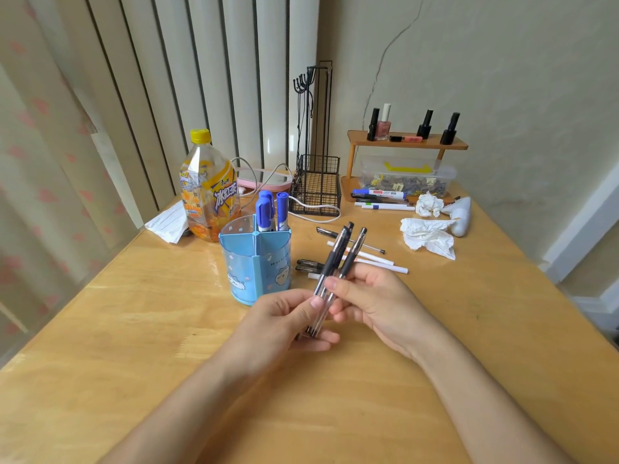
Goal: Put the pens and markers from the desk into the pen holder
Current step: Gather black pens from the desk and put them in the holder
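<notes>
Centrally in the frame, both the left hand (284, 316) and right hand (371, 296) grasp a fanned bundle of black pens (335, 262) just right of the blue pen holder (256, 262), where splayed tips could snag its dividers and spill.

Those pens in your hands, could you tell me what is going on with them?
Both hands, left and right, hold a bundle of black pens just in front of the blue pen holder, which already contains blue markers. More pens lie on the desk.
</notes>
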